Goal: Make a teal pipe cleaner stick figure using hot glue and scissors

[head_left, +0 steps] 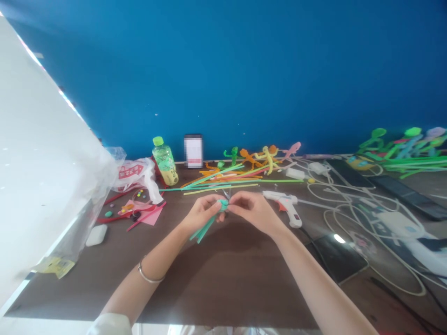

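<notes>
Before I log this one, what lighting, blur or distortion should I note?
Head view: the white surface at left is washed out; a glare spot marks the dark panel; soft shadow falls on the table; green stems at far right look stretched and smeared; detail on the teal stems is soft.

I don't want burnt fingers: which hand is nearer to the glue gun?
The right hand. It is just to the left of the glue gun; the left hand, gripping the teal strands, is farther left, beyond the right.
</notes>
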The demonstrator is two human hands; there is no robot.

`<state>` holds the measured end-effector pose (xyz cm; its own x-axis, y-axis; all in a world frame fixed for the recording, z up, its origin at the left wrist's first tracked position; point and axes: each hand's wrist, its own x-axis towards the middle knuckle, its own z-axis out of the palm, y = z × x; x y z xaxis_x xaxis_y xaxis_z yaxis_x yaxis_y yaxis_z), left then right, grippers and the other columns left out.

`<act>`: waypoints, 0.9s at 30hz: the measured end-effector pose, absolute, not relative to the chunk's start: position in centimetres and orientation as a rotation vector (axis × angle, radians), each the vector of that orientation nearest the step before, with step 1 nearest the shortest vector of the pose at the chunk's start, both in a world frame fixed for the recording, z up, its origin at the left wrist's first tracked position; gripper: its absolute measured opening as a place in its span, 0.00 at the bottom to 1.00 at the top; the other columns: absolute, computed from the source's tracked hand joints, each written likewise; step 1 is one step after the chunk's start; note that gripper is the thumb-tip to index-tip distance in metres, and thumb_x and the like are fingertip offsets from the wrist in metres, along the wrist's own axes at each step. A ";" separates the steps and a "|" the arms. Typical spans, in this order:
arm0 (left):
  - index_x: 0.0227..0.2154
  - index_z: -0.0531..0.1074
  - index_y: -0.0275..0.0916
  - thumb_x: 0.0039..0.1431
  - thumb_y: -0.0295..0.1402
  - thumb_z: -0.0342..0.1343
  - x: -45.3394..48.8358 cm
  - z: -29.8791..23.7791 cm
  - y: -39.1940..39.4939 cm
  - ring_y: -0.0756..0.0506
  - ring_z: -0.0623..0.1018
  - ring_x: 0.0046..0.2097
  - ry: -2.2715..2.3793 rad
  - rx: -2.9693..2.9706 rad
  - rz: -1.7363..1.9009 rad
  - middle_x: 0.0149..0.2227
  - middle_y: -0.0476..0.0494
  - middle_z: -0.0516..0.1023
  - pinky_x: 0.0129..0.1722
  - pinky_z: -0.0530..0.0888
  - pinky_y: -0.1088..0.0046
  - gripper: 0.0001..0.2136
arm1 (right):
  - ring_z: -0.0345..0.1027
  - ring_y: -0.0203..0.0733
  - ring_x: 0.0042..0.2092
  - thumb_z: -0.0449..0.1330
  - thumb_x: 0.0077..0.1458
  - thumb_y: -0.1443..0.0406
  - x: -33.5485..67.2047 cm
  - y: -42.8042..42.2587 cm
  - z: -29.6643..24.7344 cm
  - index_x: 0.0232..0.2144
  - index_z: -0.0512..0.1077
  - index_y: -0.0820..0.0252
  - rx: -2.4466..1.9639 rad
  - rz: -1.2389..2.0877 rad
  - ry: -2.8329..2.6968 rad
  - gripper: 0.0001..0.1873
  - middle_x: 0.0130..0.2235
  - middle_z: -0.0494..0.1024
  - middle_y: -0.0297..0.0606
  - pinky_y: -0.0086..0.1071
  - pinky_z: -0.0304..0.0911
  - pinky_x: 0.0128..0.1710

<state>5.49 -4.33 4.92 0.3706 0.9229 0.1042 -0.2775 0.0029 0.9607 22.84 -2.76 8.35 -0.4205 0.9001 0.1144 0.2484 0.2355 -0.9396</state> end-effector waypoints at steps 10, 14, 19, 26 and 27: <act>0.37 0.63 0.36 0.49 0.43 0.57 5.1 4.7 -3.9 0.55 0.67 0.19 0.555 1.072 1.010 0.25 0.48 0.72 0.18 0.58 0.80 0.18 | 0.69 0.38 0.35 0.57 0.51 0.61 23.1 -2.9 8.4 0.36 0.73 0.58 -0.941 1.105 -1.926 0.11 0.33 0.75 0.36 0.32 0.64 0.36; 0.36 0.64 0.35 0.49 0.44 0.57 5.0 4.5 -3.7 0.57 0.66 0.18 0.546 1.029 0.926 0.29 0.44 0.73 0.17 0.56 0.80 0.18 | 0.68 0.39 0.35 0.56 0.51 0.61 23.2 -2.8 8.5 0.33 0.73 0.58 -0.948 1.082 -1.962 0.10 0.31 0.74 0.37 0.33 0.63 0.36; 0.35 0.64 0.36 0.48 0.43 0.58 5.0 4.3 -3.5 0.57 0.65 0.18 0.570 1.008 0.917 0.28 0.45 0.73 0.17 0.56 0.81 0.17 | 0.69 0.38 0.32 0.58 0.49 0.60 23.1 -2.8 8.2 0.33 0.72 0.60 -0.935 1.292 -1.862 0.10 0.28 0.75 0.36 0.32 0.64 0.32; 0.32 0.70 0.32 0.48 0.45 0.57 4.7 4.5 -3.4 0.56 0.65 0.21 0.620 1.076 0.918 0.24 0.47 0.70 0.21 0.61 0.79 0.19 | 0.67 0.35 0.27 0.62 0.45 0.59 23.3 -2.5 7.8 0.31 0.71 0.61 -1.040 1.353 -1.752 0.12 0.26 0.75 0.34 0.29 0.62 0.26; 0.33 0.71 0.32 0.47 0.44 0.58 4.6 4.6 -3.4 0.55 0.66 0.22 0.623 1.085 0.924 0.23 0.47 0.70 0.23 0.62 0.79 0.18 | 0.66 0.35 0.26 0.62 0.45 0.59 23.4 -2.5 7.7 0.31 0.72 0.61 -1.052 1.330 -1.748 0.12 0.26 0.75 0.34 0.28 0.61 0.25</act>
